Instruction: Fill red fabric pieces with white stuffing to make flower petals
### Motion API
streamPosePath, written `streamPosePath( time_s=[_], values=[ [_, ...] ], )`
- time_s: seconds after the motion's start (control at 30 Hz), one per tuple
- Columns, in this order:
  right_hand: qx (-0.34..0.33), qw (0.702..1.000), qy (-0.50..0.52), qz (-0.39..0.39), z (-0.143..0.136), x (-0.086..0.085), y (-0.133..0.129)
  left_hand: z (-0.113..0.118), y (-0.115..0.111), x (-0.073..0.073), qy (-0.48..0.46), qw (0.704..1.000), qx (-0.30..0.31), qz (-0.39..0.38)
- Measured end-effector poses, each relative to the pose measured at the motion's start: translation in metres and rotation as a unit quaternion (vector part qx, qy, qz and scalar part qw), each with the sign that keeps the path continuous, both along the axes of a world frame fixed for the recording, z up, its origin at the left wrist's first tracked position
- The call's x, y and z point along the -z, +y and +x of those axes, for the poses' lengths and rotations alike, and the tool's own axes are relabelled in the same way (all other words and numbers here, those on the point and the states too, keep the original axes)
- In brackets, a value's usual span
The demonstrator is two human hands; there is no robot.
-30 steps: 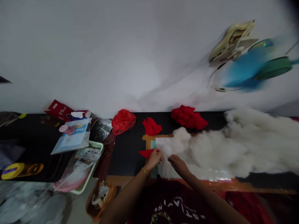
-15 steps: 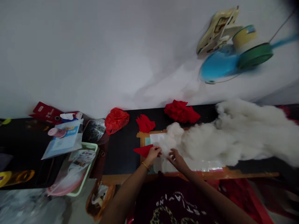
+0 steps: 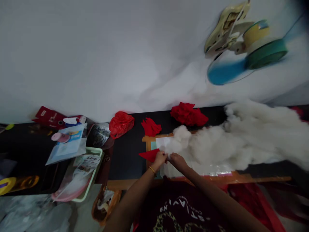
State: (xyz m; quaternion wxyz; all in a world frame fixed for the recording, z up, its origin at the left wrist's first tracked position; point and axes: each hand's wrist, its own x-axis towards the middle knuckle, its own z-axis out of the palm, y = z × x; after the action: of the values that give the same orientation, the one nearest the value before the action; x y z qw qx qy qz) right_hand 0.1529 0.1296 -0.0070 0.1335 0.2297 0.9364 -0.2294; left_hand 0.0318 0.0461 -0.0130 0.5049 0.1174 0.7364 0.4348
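My left hand (image 3: 160, 158) is closed on a red pointed cloth piece (image 3: 148, 155), whose tip sticks out to the left. Close by on the right, my right hand (image 3: 178, 161) has its fingers curled together near the piece's wide end. What the right fingers pinch is too small to make out. Fluffy white stuffing (image 3: 212, 145) spreads from just behind my hands to the far right. A pale sheet (image 3: 205, 170) lies under the hands and part of the stuffing.
Along the wall lie a small red cloth pile (image 3: 151, 127), a larger one (image 3: 188, 114) and a red plastic bag (image 3: 121, 124). To the left stands a green-rimmed basket (image 3: 93, 174). A blue-bladed fan (image 3: 227, 72) hangs on the wall at upper right.
My right hand has moved left, close to my left hand, and its spread fingers have curled in. The left hand keeps its hold on the red cloth piece.
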Motion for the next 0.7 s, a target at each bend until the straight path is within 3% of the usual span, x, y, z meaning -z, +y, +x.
streamPosePath(
  time_s=[0.13, 0.3, 0.43, 0.57, 0.7],
  values=[
    [0.007, 1.000, -0.022, 0.012, -0.002, 0.004, 0.006, -0.005, -0.004, -0.004, 0.009, 1.000, -0.020, -0.007],
    [0.036, 0.997, -0.056, 0.023, 0.009, 0.011, 0.028, -0.028, -0.031, -0.017, -0.002, 0.999, -0.048, 0.011],
    [0.056, 0.996, -0.069, 0.028, 0.027, -0.001, 0.034, -0.048, -0.053, -0.027, -0.015, 0.997, -0.061, 0.033],
    [0.060, 0.995, 0.077, -0.008, 0.022, -0.026, 0.010, -0.046, -0.058, -0.030, -0.025, 0.997, -0.057, 0.055],
    [-0.040, 0.964, 0.236, -0.113, -0.007, -0.038, -0.021, -0.026, -0.053, -0.030, -0.033, 0.996, -0.029, 0.082]
  ],
)
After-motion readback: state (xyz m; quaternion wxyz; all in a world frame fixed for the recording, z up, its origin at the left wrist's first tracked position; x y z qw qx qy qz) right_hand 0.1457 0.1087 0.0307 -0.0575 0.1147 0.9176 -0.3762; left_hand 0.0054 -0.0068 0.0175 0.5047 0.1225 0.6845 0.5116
